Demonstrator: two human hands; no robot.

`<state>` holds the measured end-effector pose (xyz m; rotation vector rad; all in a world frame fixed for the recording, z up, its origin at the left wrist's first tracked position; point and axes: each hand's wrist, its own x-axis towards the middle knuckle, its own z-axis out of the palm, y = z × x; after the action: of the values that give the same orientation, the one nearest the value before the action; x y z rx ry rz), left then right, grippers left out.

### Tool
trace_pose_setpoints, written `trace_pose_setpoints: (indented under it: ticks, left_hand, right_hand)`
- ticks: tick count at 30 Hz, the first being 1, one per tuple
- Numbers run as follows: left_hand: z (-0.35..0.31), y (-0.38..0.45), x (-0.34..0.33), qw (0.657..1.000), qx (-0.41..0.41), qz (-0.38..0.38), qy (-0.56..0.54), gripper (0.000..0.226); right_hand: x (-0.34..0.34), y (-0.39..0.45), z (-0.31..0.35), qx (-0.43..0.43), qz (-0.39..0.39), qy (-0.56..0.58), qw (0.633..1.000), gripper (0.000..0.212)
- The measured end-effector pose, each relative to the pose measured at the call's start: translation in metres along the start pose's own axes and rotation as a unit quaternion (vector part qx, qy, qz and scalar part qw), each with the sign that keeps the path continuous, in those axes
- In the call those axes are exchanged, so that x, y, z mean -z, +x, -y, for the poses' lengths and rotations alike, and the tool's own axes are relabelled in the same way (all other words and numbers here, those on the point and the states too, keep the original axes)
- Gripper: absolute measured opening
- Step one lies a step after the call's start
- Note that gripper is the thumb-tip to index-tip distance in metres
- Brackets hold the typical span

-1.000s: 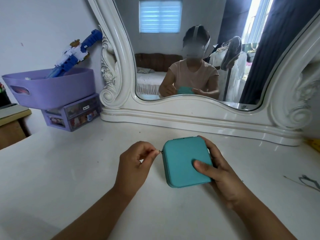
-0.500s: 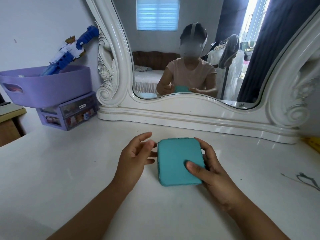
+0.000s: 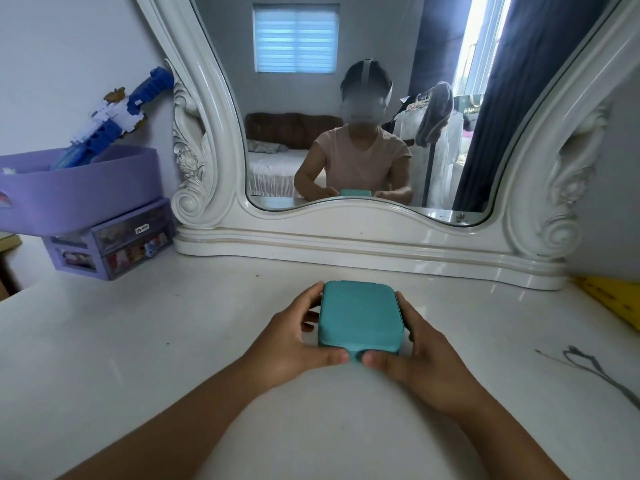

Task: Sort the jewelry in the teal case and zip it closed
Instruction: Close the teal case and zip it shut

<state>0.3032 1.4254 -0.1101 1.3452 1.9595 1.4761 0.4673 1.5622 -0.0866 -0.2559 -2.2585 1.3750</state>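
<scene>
While the lid lies shut, lower centre of frame | left hand point(image 3: 294, 337) grips left side of the square teal zip-up jewelry case point(image 3: 360, 315), thumb at near edge | right hand point(image 3: 420, 355) grips right side likewise | case rests on white dressing-table top point(image 3: 173, 341) | zip state not visible | advice: keep case flat, steady one side, find the pull.

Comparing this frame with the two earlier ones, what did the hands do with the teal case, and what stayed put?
The left hand let go of the zipper pull it was pinching a second ago and now grips the left side of the teal case. The right hand shifted from lying over the lid to gripping the right side, both thumbs at the near edge. The case stayed closed on the white table.
</scene>
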Motion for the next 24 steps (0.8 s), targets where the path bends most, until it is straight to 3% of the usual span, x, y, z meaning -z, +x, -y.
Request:
trace_pose_setpoints:
  ticks: [7,13,20,22,24]
  left_hand:
    - [-0.001,0.04,-0.018,0.999,0.019,0.032,0.007,0.093]
    - [0.014,0.046,-0.029,0.998,0.038,0.047,-0.017,0.093]
    - [0.016,0.044,-0.031,0.998,0.035,0.047,-0.004,0.082]
    - [0.015,0.042,-0.029,0.998,0.039,0.056,0.001,0.087]
    - [0.012,0.038,-0.025,0.997,0.06,0.057,0.007,0.095]
  right_hand:
    - [0.009,0.009,-0.021,-0.035,-0.082,-0.091,0.992,0.055]
    - [0.01,0.016,-0.036,-0.082,-0.084,-0.167,0.979,0.051]
    - [0.009,0.015,-0.035,-0.122,-0.084,-0.17,0.974,0.052]
    - [0.009,0.013,-0.032,-0.136,-0.08,-0.153,0.976,0.065]
    - [0.011,0.009,-0.028,-0.15,-0.101,-0.124,0.976,0.093]
